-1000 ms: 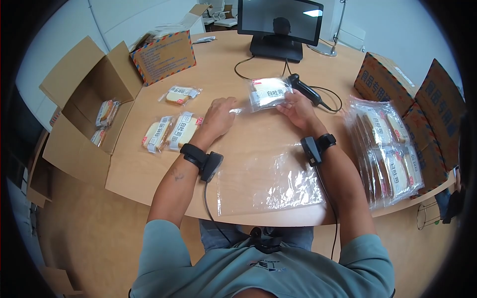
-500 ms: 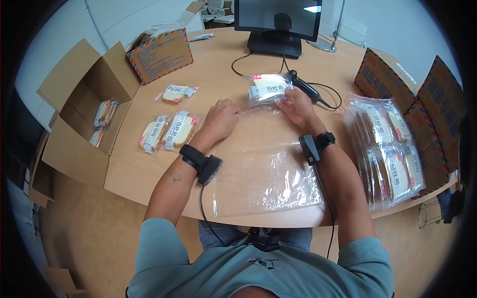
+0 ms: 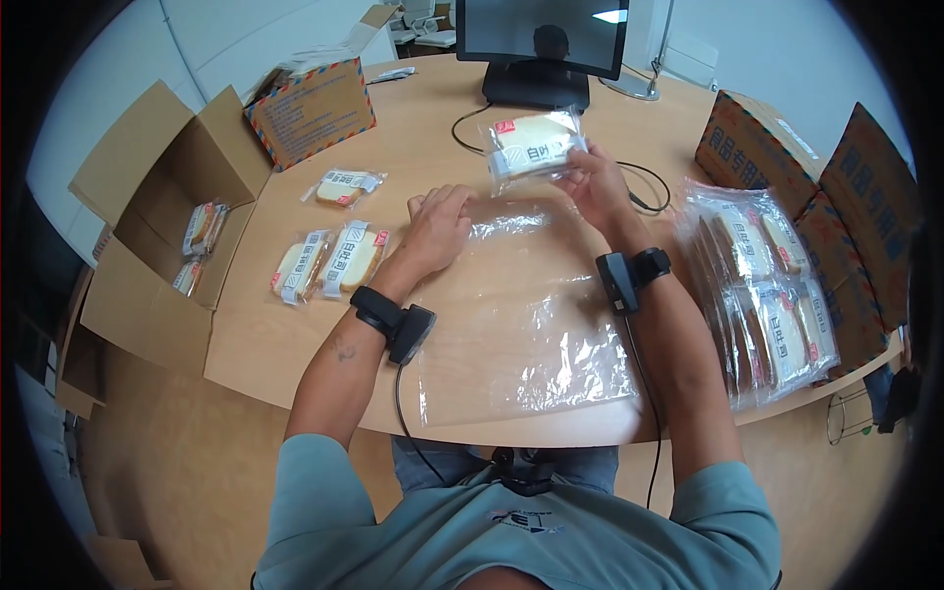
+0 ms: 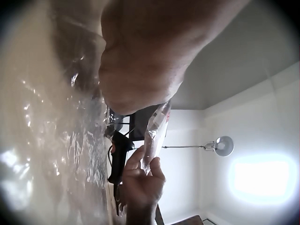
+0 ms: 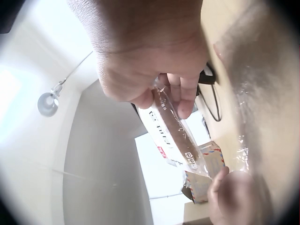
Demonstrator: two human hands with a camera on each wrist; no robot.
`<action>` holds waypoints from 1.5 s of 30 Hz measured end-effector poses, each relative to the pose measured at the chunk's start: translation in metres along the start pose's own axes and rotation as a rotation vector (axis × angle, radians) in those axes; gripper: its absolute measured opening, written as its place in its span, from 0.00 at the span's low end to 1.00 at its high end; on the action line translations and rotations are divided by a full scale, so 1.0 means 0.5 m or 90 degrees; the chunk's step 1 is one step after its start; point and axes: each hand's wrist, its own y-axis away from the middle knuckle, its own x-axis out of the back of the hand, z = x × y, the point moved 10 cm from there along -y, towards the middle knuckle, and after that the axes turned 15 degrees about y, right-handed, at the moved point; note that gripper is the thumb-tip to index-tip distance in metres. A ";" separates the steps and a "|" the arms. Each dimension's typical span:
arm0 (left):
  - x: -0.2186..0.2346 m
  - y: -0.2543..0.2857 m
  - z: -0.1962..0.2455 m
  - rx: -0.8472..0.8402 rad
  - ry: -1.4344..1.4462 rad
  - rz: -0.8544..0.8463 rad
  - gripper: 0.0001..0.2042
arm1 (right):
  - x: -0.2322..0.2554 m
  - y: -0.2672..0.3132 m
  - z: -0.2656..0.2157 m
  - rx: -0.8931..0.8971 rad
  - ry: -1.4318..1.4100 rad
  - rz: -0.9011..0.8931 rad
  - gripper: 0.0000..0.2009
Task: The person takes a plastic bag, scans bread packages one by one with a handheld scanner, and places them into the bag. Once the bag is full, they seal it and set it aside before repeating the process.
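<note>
Right hand [image 3: 593, 180] has its fingers pinched on a packaged bread slice [image 3: 535, 147], held above the table; left hand [image 3: 438, 227] rests relaxed on a clear plastic bag [image 3: 521, 315].

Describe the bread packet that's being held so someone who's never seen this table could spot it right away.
Find the dark monitor at the far edge of the round wooden table. Just in front of it, the right hand holds a clear-wrapped bread packet. It is the only packet lifted off the table; the others lie flat or sit bagged.
</note>
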 end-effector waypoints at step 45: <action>0.001 0.001 -0.103 0.191 0.253 -0.002 0.13 | -0.286 0.016 0.139 -0.289 0.658 -0.602 0.36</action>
